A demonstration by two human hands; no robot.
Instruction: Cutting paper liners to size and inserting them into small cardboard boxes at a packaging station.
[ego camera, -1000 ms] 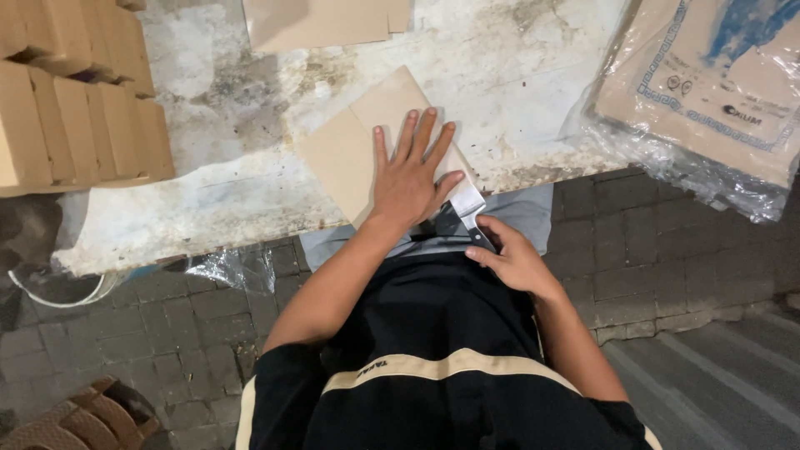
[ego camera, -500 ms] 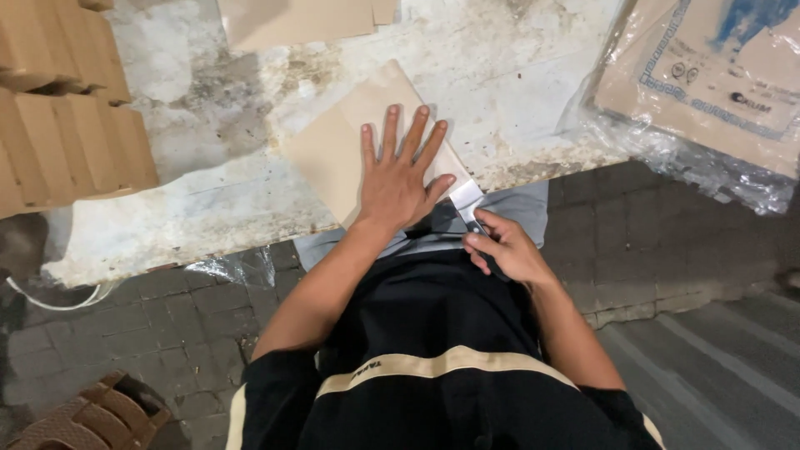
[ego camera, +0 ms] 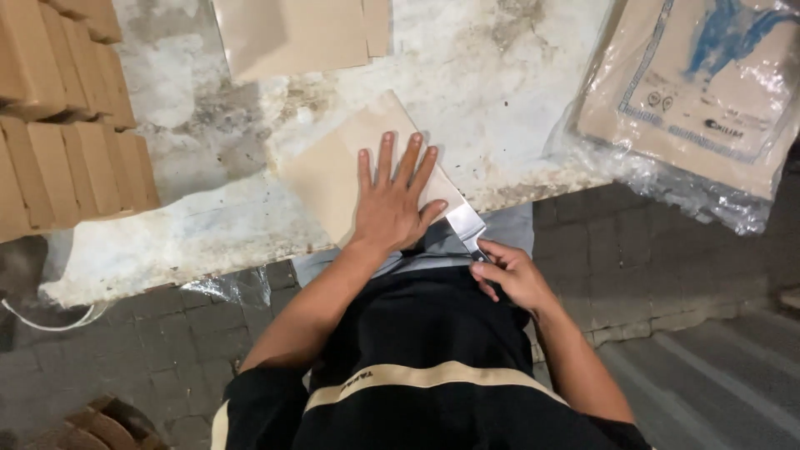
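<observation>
Left hand (ego camera: 392, 208) laid flat, fingers spread, on tan cardboard sheet (ego camera: 342, 171) at near edge of stained white table (ego camera: 500, 100). Flat metal blade (ego camera: 463, 222) set against sheet's right corner; handle pinched in closed right hand (ego camera: 508, 275). Stacked brown boxes (ego camera: 67, 125) seen far left. Plastic-wrapped tan package (ego camera: 692, 92), blue print on top, lying at right, overhanging table edge. Second tan sheet (ego camera: 292, 33) lying at top.

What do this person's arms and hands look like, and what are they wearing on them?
Both hands, left hand and right hand, are bare, with no gloves, rings or watch visible. The forearms are uncovered. The black shirt with a cream band has short sleeves ending near the elbows.
</observation>
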